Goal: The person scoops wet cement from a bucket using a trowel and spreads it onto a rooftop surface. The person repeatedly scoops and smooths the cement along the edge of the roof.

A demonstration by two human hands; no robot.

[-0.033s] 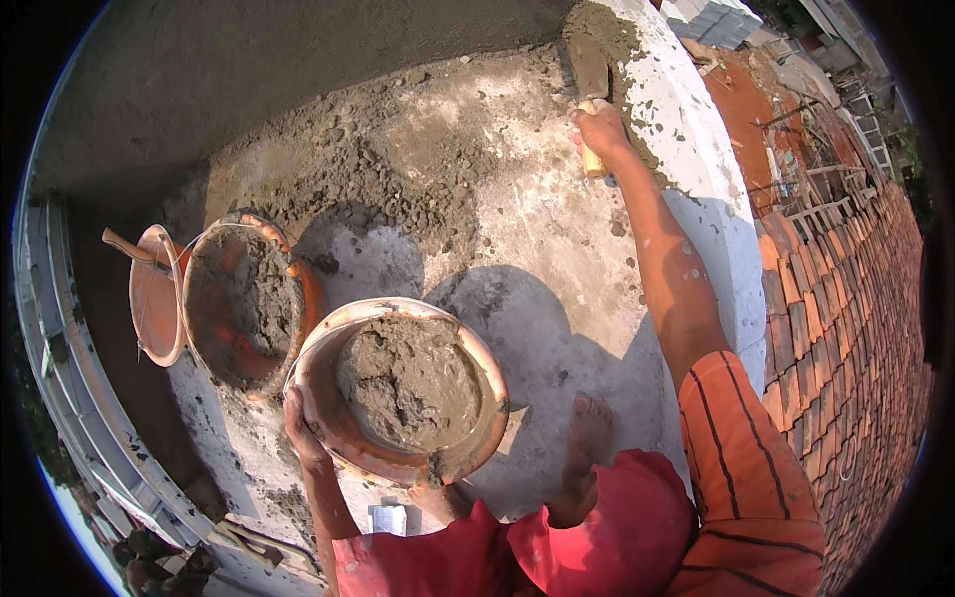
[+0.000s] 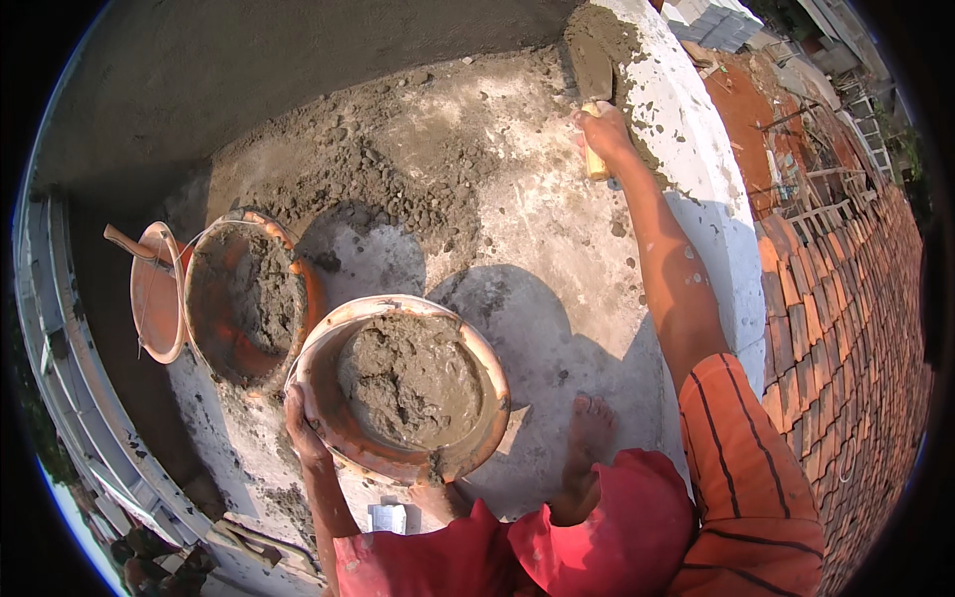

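My right hand point(image 2: 604, 134) grips the yellowish handle point(image 2: 595, 161) of a steel trowel. The trowel's blade point(image 2: 592, 70) lies against grey mortar point(image 2: 617, 35) at the far end of the white ledge point(image 2: 726, 249). Near my bare feet, my left hand point(image 2: 303, 423) holds the rim of an orange bucket point(image 2: 492, 388) filled with wet mortar point(image 2: 408, 378). Left of it stands a second orange bucket point(image 2: 308, 298) with mortar inside.
A third orange bucket point(image 2: 154, 308), with a wooden handle sticking out, is at the left, beside a metal frame point(image 2: 50, 289). A plastered wall point(image 2: 298, 40) borders the rubble-strewn floor point(image 2: 497, 199). Beyond the ledge lies a tiled roof point(image 2: 836, 328).
My right hand and the trowel have shifted very slightly; my left hand stays on the bucket's rim.
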